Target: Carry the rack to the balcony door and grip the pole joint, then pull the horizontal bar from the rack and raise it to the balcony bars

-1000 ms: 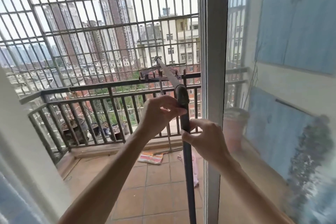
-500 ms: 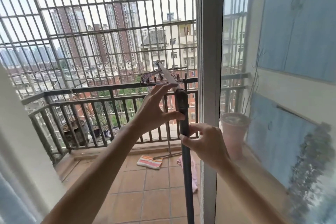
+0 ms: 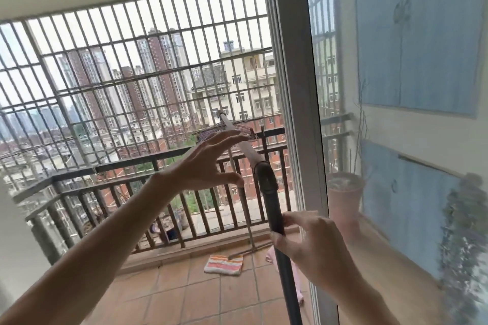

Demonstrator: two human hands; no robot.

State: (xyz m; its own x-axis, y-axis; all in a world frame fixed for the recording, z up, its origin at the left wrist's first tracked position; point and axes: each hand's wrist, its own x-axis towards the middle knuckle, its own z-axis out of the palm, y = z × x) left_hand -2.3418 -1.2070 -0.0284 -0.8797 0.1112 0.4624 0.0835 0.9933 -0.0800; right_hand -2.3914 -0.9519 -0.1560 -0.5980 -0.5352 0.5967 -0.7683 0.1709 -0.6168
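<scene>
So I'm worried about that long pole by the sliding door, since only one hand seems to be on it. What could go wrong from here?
1. Only the right hand grips the dark pole; the left hand is open beside it, not touching. The top-heavy upper section with its wide head might swing or tip.
2. The pole stands close to the glass door, so a slip could knock the pane or its frame.
3. A striped cloth lies on the tiles, a possible trip or slip underfoot.
</scene>
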